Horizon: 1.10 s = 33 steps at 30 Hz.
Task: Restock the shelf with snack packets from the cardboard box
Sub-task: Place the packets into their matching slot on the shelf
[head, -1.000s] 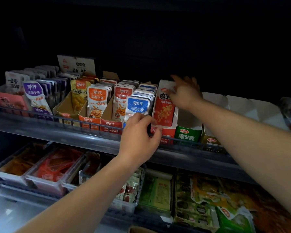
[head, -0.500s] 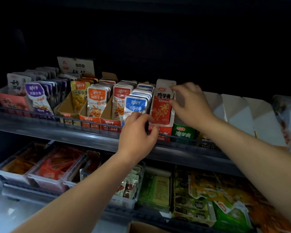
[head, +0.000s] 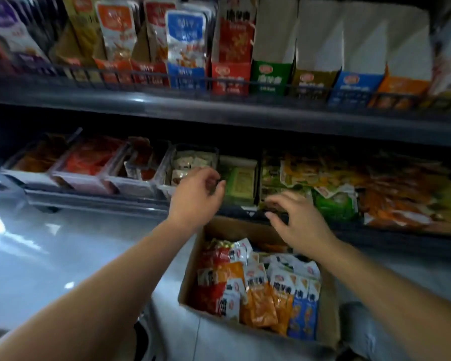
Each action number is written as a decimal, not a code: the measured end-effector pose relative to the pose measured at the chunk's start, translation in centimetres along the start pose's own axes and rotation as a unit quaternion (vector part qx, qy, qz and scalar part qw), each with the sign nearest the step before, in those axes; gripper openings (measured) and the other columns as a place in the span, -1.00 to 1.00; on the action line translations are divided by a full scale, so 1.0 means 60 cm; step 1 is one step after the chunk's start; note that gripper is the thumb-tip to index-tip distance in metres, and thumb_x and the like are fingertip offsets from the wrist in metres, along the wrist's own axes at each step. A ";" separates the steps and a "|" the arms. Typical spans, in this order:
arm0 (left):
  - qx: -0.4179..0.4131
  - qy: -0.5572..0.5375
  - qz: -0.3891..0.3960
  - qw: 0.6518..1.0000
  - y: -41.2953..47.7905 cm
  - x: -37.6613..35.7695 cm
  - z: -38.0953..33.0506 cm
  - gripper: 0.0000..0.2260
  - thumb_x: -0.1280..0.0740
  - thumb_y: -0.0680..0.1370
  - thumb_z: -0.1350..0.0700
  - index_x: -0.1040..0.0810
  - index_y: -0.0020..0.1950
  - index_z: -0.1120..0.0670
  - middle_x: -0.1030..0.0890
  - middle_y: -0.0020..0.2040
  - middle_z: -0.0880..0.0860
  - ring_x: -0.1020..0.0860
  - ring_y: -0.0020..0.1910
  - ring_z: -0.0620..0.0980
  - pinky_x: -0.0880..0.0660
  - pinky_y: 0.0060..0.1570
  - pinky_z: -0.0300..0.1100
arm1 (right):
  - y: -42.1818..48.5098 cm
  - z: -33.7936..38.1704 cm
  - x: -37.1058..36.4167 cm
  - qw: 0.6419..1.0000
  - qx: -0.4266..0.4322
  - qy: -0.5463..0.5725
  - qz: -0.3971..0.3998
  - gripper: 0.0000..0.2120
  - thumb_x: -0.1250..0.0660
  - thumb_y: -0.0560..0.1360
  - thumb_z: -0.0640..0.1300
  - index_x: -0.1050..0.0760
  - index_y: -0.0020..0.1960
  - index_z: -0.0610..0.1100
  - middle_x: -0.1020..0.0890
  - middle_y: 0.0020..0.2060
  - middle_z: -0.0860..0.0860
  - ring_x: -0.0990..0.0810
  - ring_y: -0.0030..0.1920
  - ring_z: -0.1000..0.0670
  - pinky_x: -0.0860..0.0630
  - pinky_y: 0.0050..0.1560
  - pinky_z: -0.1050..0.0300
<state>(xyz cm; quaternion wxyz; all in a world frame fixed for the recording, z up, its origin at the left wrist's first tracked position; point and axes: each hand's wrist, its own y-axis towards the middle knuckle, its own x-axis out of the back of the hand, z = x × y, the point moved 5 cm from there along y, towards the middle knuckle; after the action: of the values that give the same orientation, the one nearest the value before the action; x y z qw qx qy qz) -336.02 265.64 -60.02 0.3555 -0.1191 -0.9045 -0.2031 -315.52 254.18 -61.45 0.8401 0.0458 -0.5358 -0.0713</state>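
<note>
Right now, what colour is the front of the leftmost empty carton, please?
Green carton front; head view.

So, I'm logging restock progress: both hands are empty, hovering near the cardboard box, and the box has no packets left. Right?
Not quite. The head view shows the cardboard box packed with snack packets. The rest holds: the left hand and right hand are both empty, hovering near it.

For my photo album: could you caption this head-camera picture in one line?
A person's left hand and right hand hover empty near a cardboard box of snack packets below the shelf.
</note>
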 end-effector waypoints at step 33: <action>0.360 -0.273 0.323 0.831 -0.287 -0.254 0.118 -0.76 -0.39 0.62 -0.07 -0.58 0.27 -0.08 -0.68 0.13 -0.08 -0.65 0.16 -0.04 -0.60 0.16 -0.08 | -0.171 -0.078 -0.260 0.861 -0.336 0.343 0.169 -0.74 -0.39 0.57 -0.04 -0.54 0.25 -0.01 -0.67 0.03 0.14 -0.65 0.01 0.14 -0.58 0.02 0.15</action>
<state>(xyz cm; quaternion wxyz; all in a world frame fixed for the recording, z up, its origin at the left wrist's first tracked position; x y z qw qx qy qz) -335.49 252.47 -80.14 0.1572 -0.3186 -0.8838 0.3044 -318.46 246.72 -78.93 0.9344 -0.3088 -0.1568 -0.0834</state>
